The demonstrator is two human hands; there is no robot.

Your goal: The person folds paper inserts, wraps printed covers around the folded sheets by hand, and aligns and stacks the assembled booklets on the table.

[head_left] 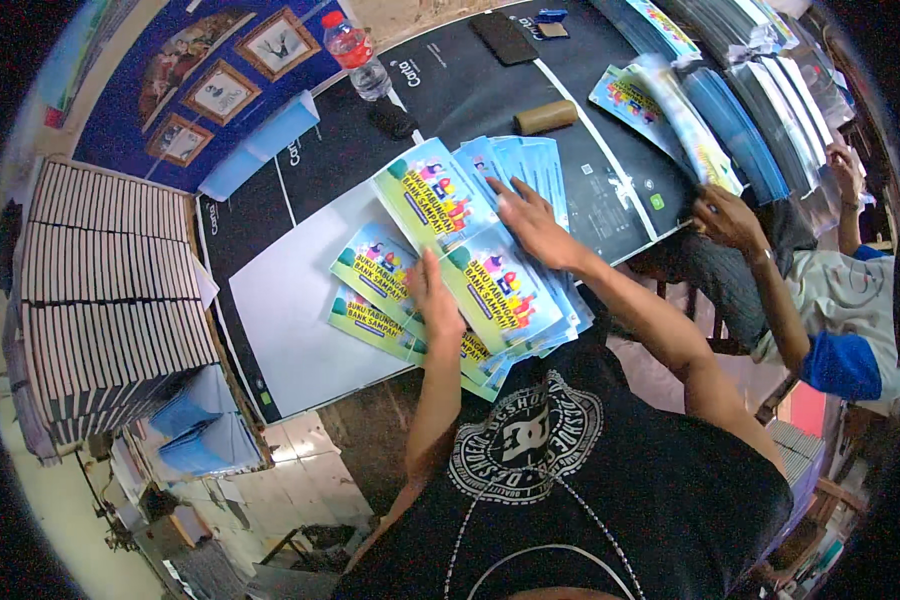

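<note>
A printed booklet cover sheet [500,297], green, yellow and blue with cartoon figures, lies on top of a fanned pile in front of me. My left hand [437,300] pinches its left edge, with part of the fingers hidden. Slightly blurred, my right hand [537,230] rests with its fingers spread at the sheet's right side, over a fan of light blue covers [540,165]. More printed covers [375,265] lie overlapping to the left of my left hand, on a white sheet [280,270].
Stacked booklets [115,230] stand at the left. A red-capped bottle [358,58], a brown roll [546,117] and a dark block [504,38] lie farther back on the black table [340,155]. At right a co-worker's hand [727,218] handles covers beside tall paper stacks [735,130].
</note>
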